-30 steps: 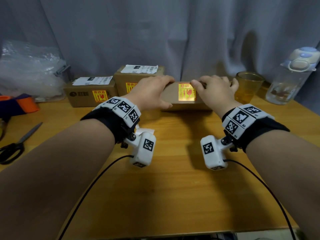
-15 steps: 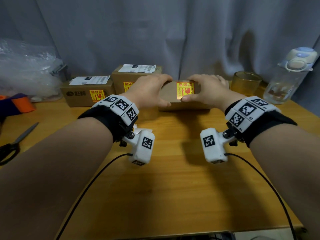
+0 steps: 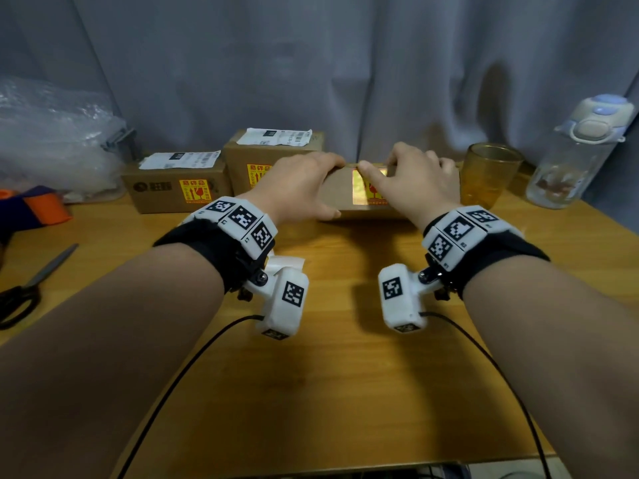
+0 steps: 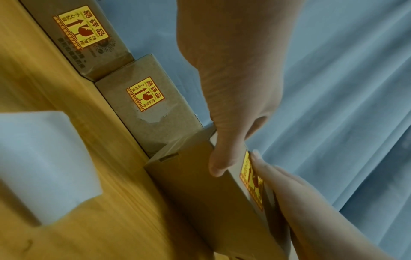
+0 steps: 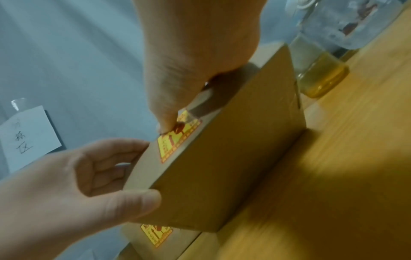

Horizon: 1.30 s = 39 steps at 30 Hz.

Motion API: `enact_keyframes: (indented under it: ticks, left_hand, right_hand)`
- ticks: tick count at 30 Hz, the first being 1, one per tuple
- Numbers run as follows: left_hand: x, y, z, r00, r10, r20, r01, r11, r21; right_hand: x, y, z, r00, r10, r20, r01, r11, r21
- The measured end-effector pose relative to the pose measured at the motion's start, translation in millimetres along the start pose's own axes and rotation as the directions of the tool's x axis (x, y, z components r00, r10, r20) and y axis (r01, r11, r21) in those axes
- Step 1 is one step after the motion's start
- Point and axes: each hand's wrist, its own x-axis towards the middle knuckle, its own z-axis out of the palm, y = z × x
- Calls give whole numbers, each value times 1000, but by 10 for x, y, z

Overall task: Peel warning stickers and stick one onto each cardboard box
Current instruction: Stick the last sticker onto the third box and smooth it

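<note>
A plain cardboard box (image 3: 337, 198) lies on the wooden table at centre, with a yellow warning sticker (image 3: 361, 191) on its top. My left hand (image 3: 297, 184) grips its left end, thumb (image 4: 219, 165) on the front face and fingers over the back. My right hand (image 3: 411, 181) holds the box's right part, its thumb (image 5: 164, 123) pressing on the sticker (image 5: 175, 140) and its fingers curled over the far edge. Two more boxes stand to the left, one low (image 3: 173, 191) and one taller (image 3: 242, 160); each carries a yellow sticker on its front.
An amber glass (image 3: 489, 174) and a clear water bottle (image 3: 574, 157) stand right of the held box. Scissors (image 3: 31, 288) lie at the left edge, with an orange roll (image 3: 45, 209) and a plastic bag (image 3: 52, 140) behind them. White backing paper (image 3: 287, 262) lies under my left wrist.
My right hand has shifted over the sticker, from flat fingers beside it to the thumb pressing along its far edge. My left hand has kept its grip on the box.
</note>
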Motion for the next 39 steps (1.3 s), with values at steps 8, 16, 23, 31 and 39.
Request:
enact_keyframes:
  ticks: [8,16,23,31,39]
  left_hand:
    - [3,-3,-5,1000,8,-12,-8,1000,10]
    - [-30,12,-8,1000,-3,-10,3,1000,4]
    - [24,0,-42,1000,-1,21,1,1000,-3]
    - [65,59,52,1000,-15,27,17,996,-83]
    - [12,-141,25,992,-128,9,128,981,-143]
  right_hand:
    - [-6,-67,29,996,-18,82,23,998,-62]
    - [65,-83,-8,997,34,69,-36,999,36]
    - [51,225,-118,985,-45,168,39,999,35]
    - [5,144,-173,935,-235,264,270,957,-105]
    - [178,135,121,937,-149,317,243,928,-282]
